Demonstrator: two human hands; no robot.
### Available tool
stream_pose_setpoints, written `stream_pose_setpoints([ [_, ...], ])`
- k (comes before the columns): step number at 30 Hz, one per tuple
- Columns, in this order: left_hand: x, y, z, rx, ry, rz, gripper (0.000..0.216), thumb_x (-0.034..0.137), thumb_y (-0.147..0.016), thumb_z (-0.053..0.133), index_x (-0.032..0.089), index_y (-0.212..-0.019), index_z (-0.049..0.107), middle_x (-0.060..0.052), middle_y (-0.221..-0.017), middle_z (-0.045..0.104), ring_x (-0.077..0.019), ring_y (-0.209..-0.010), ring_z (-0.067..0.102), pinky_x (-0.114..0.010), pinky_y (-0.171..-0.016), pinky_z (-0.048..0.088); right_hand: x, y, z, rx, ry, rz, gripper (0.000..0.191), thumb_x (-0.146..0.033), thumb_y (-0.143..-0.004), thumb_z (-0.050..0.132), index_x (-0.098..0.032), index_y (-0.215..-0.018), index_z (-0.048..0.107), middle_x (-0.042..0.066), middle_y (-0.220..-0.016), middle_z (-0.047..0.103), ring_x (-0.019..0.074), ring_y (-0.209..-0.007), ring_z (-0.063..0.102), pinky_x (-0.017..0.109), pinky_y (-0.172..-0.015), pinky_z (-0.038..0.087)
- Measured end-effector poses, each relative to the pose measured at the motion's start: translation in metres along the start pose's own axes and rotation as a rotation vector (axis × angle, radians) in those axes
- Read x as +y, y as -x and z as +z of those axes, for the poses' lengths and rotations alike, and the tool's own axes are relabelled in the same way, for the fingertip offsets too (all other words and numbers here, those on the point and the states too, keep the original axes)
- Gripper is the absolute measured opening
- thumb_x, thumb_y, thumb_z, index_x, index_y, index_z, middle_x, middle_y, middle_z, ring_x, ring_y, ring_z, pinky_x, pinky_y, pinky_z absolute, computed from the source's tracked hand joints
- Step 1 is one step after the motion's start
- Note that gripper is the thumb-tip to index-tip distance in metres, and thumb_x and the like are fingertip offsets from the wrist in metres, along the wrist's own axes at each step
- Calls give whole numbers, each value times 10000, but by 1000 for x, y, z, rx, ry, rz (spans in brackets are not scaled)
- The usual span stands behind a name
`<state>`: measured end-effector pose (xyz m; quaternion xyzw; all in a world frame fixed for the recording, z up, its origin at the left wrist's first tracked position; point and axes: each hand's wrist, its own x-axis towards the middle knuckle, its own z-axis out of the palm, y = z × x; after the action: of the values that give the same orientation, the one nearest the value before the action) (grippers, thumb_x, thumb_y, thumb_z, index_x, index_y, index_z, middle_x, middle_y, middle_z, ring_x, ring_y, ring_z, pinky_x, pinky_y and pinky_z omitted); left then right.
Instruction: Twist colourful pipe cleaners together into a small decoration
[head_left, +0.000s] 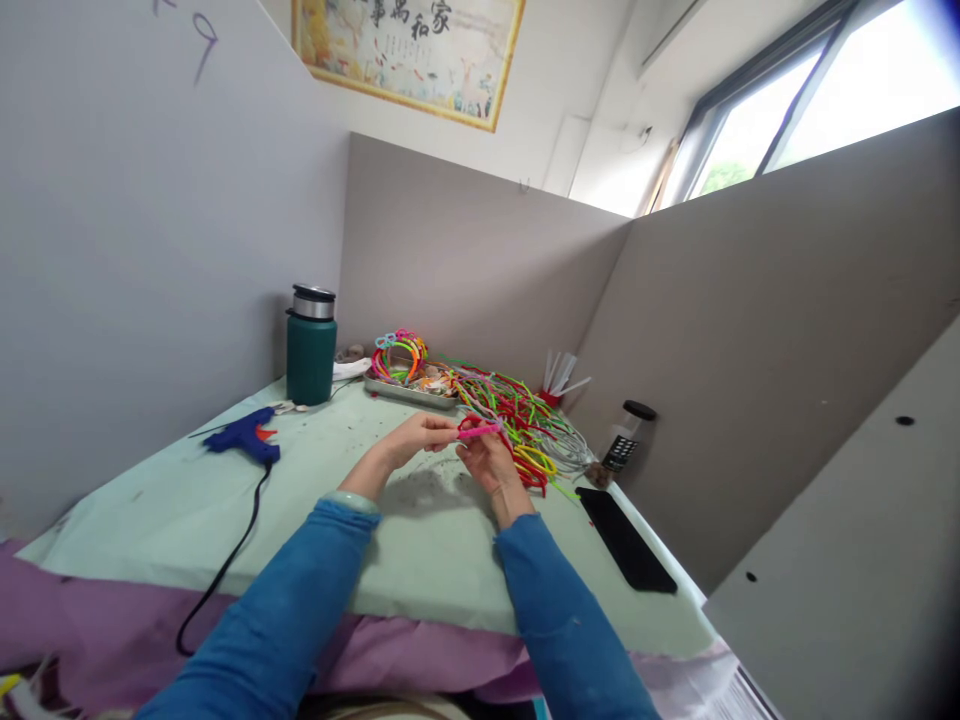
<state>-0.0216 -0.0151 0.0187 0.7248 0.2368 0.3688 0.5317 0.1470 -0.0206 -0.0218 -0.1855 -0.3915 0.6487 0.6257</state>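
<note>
Both hands [450,445] — seemingly pinching pink pipe cleaner [480,431] between them

Partitioned craft workstation inside a room, likely a small handicraft workshop. Evidence: grey divider panels [465,260] enclosing a table [420,550] under a pale green cover; blue glue gun [241,437] with cord; heap of coloured pipe cleaners [517,415]; metal tray [409,390] of finished pieces; framed calligraphy print [409,50]; window [795,100].

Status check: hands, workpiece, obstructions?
Left hand and right hand pinch pink pipe cleaner. Pipe-cleaner pile just behind. Glue gun lies apart, left.
</note>
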Motion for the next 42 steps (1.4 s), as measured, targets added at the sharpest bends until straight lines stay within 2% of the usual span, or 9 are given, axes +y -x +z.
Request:
stream_pose_setpoints([
  [10, -7, -8, -8, 361, 384, 88, 299, 326, -604, 743, 130, -804, 635, 64, -488, 445, -50, -465, 381, -220, -504, 281, -5, 2, 6, -18, 56, 42, 221, -404, -775, 631, -234, -914, 654, 9, -880, 695, 115, -675, 586, 239, -600, 468],
  [14, -7, -10, -12, 468, 416, 144, 291, 313, -595, 752, 139, -791, 623, 73, -469, 442, -41, -433, 371, -213, -473, 263, -13, -1, 0, 70, 39, -35, 265, -444, -798, 593, -214, -914, 657, 1, -746, 678, 92, -551, 537, 213, -511, 434],
  [17, -5, -10, -9, 430, 365, 125, 320, 314, -575, 763, 134, -797, 620, 63, -491, 476, -44, -439, 385, -207, -452, 233, -17, -3, -4, 139, -7, -72, 267, -448, -803, 587, -203, -888, 650, -15, -661, 647, 76, -480, 489, 199, -459, 403],
  [23, -3, -6, -4, 307, 193, 91, 336, 360, -596, 741, 138, -815, 615, 60, -505, 490, -52, -468, 403, -202, -482, 286, -20, -4, -11, 215, 82, 78, 335, -500, -740, 636, -167, -771, 626, -39, -494, 514, 54, -365, 357, 180, -340, 253],
  [26, -3, -5, -4, 219, 3, 33, 348, 394, -609, 715, 134, -824, 631, 46, -497, 502, -74, -479, 428, -210, -487, 304, -24, -5, -18, 290, 105, -63, 280, -423, -672, 712, -172, -749, 613, -81, -466, 430, 36, -355, 283, 170, -332, 192],
  [30, -10, -7, -2, 165, -409, -29, 294, 406, -664, 647, 135, -777, 662, 40, -471, 482, -87, -467, 409, -220, -484, 283, -28, -9, -22, 446, 235, -297, 285, -417, -638, 724, -167, -722, 616, -66, -510, 486, 42, -391, 330, 176, -342, 213],
  [35, -24, -11, 0, 301, -883, -4, 171, 315, -718, 595, 180, -761, 689, -6, -584, 600, -117, -553, 473, -229, -538, 277, -31, -3, -10, 199, 135, -367, 228, -397, -679, 699, -193, -764, 642, -12, -698, 618, 72, -521, 471, 197, -442, 365],
  [38, -28, -13, -1, 401, -884, 8, 165, 299, -737, 576, 187, -772, 693, -28, -622, 626, -133, -583, 497, -233, -558, 285, -30, 5, 0, 24, 166, -284, 178, -362, -702, 682, -212, -793, 653, 17, -803, 653, 99, -597, 526, 227, -504, 420],
  [42, -28, -16, -3, 467, -743, 31, 177, 316, -737, 583, 175, -753, 689, -16, -566, 593, -131, -535, 470, -236, -544, 284, -24, 8, 8, -30, 361, -229, 310, -254, -664, 706, -250, -968, 649, 24, -1031, 642, 122, -726, 567, 222, -542, 438],
])
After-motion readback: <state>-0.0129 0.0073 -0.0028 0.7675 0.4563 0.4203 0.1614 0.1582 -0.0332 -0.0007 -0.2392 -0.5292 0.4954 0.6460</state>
